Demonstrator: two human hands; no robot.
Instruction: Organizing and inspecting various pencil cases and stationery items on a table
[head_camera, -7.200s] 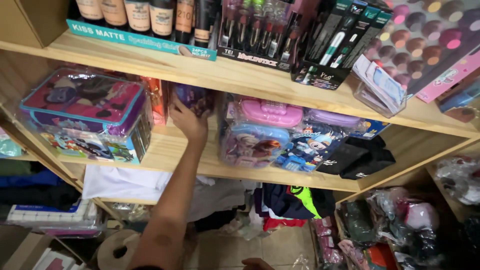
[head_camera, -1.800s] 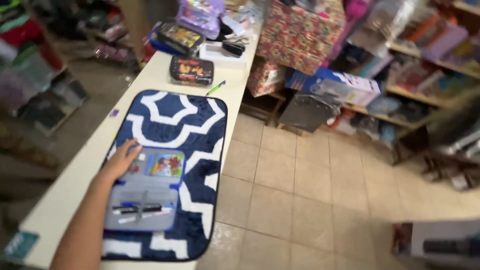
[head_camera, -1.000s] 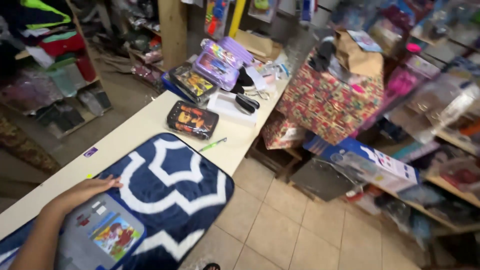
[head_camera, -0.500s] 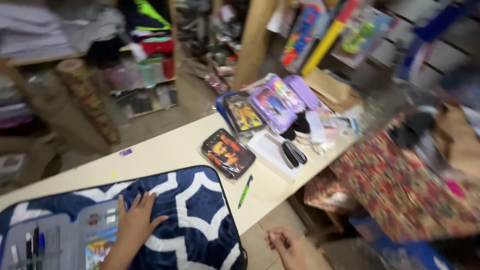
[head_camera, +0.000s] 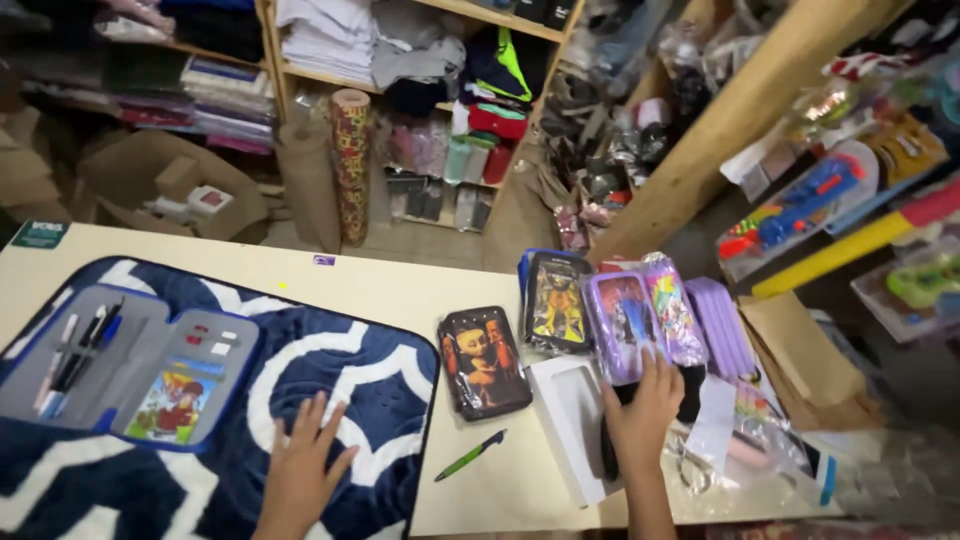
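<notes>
Two fingers (head_camera: 668, 362) of the right hand (head_camera: 643, 412) touch the purple pencil case (head_camera: 622, 325).

Left hand (head_camera: 300, 470) flat, fingers spread; right hand (head_camera: 645, 405) seemingly palm-down, open.

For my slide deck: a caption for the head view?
Left hand flat on blue patterned mat; right hand reaching a purple pencil case.

The left hand (head_camera: 300, 470) has slid off the open pencil case (head_camera: 125, 365); the right hand (head_camera: 645, 400) now touches the purple case (head_camera: 625, 325).
</notes>
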